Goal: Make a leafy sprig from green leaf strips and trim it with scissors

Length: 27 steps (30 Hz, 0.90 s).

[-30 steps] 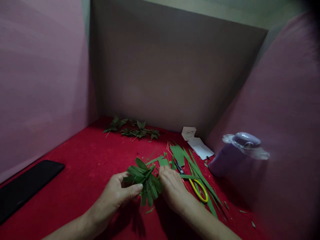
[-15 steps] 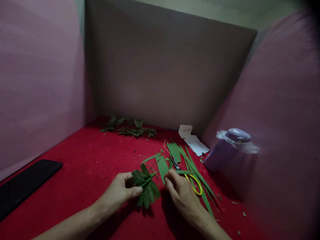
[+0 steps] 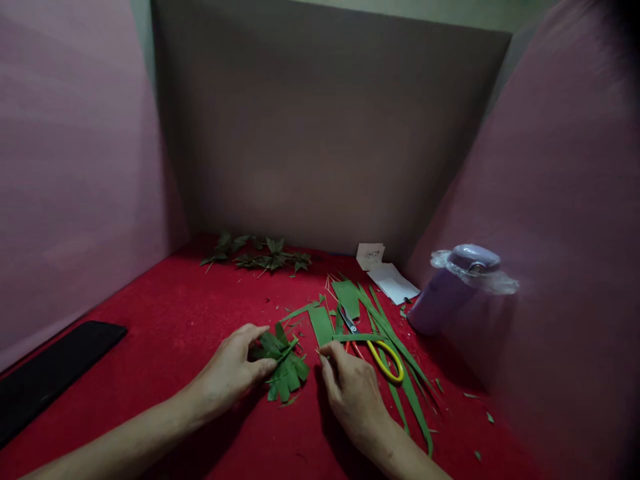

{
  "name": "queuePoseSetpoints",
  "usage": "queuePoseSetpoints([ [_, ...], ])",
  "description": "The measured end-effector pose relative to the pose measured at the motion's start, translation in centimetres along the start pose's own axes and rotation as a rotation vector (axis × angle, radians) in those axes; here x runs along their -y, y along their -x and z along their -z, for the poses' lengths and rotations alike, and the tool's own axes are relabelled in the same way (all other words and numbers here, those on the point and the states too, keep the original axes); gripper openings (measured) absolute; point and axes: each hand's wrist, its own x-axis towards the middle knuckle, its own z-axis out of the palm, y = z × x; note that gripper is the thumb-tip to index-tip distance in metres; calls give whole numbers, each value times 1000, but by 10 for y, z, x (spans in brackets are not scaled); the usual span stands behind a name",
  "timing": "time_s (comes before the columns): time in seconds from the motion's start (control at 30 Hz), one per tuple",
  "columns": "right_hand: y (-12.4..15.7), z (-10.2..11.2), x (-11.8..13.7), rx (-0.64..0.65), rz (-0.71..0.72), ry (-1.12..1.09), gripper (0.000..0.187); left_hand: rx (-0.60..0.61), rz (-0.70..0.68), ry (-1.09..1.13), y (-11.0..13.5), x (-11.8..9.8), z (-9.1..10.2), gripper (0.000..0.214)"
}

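My left hand (image 3: 226,369) grips a fan-shaped leaf bunch (image 3: 287,377) by its left side, thumb in front and fingers partly hidden behind. The bunch has notched lower ends and a stem-like strip across its middle. Just to its right, my right hand (image 3: 350,393) is closed in a pinch; a tiny pale tip shows at the fingertips, too small to name. Behind that hand lie scissors (image 3: 386,363) with a yellow and a red handle loop, dark blades pointing away. A narrow green strip (image 3: 357,338) crosses them, and a wide leaf piece (image 3: 321,325) lies beside.
Long leaf strips (image 3: 400,340) and scraps litter the red cloth on the right. Leafy sprigs (image 3: 275,257) lie at the back, near white papers (image 3: 393,283). A purple bottle with plastic wrap (image 3: 445,297) stands right; a black flat object (image 3: 60,373) lies left.
My left hand and the leaf bunch have moved slightly left and lower toward the cloth. My right hand has shifted a little left, uncovering the red scissor loop.
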Motion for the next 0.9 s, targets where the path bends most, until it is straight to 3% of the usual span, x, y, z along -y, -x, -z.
queuePoseSetpoints([
  [0.07,0,-1,0,-5,11,12,15,-105,-55,-144,-5,-5,6,48],
  [0.13,-1,-2,0,-10,21,12,15,-136,-182,-283,-10,-13,11,41],
  [0.23,0,-2,0,-13,40,8,14,-11,-377,-389,-21,-26,10,15],
  [0.43,0,-4,-3,-13,63,-28,14,132,-549,-527,-36,-30,-11,17],
  [0.67,-3,-3,-1,-23,3,-134,15,153,-542,-511,-39,-16,-15,18],
  [0.9,-38,-1,11,35,17,-144,17,115,-470,-410,-38,-3,-16,16],
])
